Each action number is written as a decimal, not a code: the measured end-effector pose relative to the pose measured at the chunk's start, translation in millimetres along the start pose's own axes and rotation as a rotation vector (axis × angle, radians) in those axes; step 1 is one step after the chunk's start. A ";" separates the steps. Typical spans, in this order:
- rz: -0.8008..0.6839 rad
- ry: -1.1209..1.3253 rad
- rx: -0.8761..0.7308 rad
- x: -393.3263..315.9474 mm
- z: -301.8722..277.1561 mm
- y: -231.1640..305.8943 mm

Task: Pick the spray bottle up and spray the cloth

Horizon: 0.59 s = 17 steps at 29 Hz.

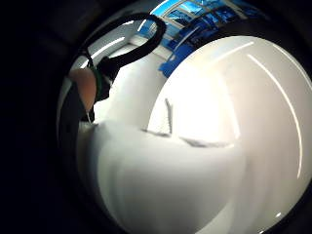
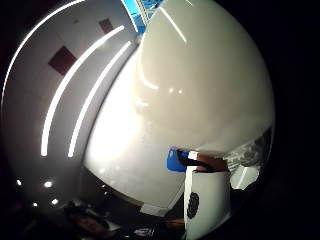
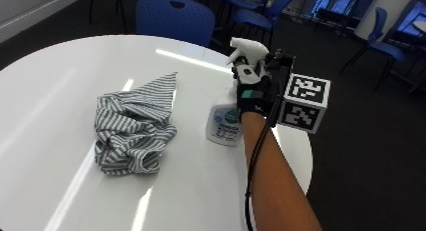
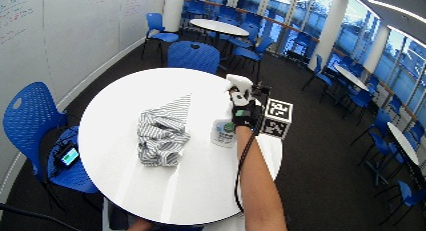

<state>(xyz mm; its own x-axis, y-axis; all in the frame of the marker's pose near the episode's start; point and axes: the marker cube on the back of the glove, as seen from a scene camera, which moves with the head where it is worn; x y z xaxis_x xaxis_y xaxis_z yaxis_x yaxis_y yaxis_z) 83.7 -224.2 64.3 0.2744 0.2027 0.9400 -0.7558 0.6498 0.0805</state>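
Outside view: hand (image 3: 253,93) grips spray bottle (image 3: 226,122) upright.

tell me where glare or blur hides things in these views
Outside view: ceiling-light streaks glare on the white table, yet the striped cloth and spray bottle under the gloved right hand stay readable. Both palm views: a bright white surface fills each picture, so little else can be made out.

Cloth (image 3: 133,128): grey & white stripes. Spray bottle (image 3: 227,118): white body w/ green & blue label, white trigger head. Table (image 3: 60,81): glossy white. Right hand (image 3: 253,88): black glove w/ white & green bits on the back. Chair (image 3: 175,18) past the table's far edge: blue.
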 end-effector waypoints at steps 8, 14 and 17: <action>-0.196 0.109 0.102 -6.0 -1.7 -9.5; -0.286 0.152 0.159 -18.1 -3.8 -12.4; -0.305 0.160 0.179 -25.3 -6.7 -13.1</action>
<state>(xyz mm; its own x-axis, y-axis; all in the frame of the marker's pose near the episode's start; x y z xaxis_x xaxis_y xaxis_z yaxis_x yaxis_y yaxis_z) 90.6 -232.9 37.2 0.5813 0.1407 0.8014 -0.7129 0.5629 0.4182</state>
